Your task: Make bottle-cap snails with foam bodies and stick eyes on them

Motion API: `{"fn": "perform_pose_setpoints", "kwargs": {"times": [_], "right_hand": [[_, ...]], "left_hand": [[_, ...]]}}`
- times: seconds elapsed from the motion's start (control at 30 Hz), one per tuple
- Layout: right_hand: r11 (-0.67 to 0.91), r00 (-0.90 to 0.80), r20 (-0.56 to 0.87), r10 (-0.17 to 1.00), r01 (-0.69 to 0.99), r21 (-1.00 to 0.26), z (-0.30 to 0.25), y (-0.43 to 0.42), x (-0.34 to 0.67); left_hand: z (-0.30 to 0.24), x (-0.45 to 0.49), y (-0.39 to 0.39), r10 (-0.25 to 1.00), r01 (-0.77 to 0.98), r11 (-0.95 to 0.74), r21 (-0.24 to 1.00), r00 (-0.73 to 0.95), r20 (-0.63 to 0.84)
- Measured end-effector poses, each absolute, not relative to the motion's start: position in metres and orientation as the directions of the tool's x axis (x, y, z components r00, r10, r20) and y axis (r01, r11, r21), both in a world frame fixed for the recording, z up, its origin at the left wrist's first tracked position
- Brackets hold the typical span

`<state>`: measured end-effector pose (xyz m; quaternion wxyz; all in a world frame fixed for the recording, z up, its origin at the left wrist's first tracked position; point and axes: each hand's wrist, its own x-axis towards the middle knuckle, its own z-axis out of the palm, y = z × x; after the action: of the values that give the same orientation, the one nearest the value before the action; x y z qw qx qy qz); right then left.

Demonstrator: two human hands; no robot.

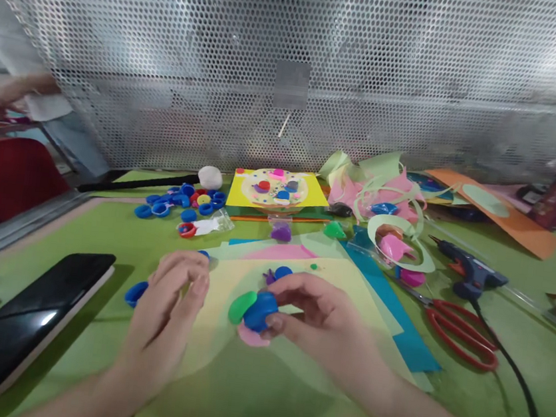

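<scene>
Glossy plastic cap (135, 293); matt paper (234, 278) — perforated metal screen (422, 84)

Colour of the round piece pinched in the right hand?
Blue, head view: the round piece in the right hand.

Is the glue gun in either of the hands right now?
No, the glue gun lies on the green table beside the red scissors, while the right hand pinches a blue piece.

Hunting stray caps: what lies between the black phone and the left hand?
A single stray blue cap on the green table, close by the left hand, seen in the head view.
</scene>
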<state>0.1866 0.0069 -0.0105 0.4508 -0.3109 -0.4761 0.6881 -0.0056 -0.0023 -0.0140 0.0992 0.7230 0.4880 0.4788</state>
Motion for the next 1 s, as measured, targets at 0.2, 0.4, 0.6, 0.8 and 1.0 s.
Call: {"fn": "perform_pose_setpoints", "kwargs": {"times": [0.2, 0.4, 0.6, 0.8, 1.0], "right_hand": [[0.177, -0.304, 0.239, 0.922, -0.217, -0.960, -0.012, 0.004, 0.190], [0.592, -0.418, 0.561, 0.715, -0.064, -0.803, -0.011, 0.002, 0.196], [0.738, -0.508, 0.637, 0.579, -0.004, -0.674, -0.009, 0.001, 0.201], [0.674, -0.449, 0.614, 0.650, -0.034, -0.738, -0.012, -0.002, 0.197], [0.262, -0.366, 0.324, 0.873, -0.209, -0.942, -0.015, 0.000, 0.192]], "left_hand": [[-0.008, -0.013, -0.004, 0.579, 0.715, -0.683, 0.148, 0.407, 0.706], [-0.010, -0.025, -0.003, 0.416, 0.743, -0.657, -0.127, 0.498, 0.761], [-0.001, -0.033, -0.002, 0.253, 0.612, -0.711, -0.347, 0.683, 0.686], [0.008, -0.025, -0.008, 0.180, 0.588, -0.623, -0.515, 0.749, 0.638], [0.002, -0.016, -0.012, 0.533, 0.796, -0.595, -0.107, 0.492, 0.688]]}}
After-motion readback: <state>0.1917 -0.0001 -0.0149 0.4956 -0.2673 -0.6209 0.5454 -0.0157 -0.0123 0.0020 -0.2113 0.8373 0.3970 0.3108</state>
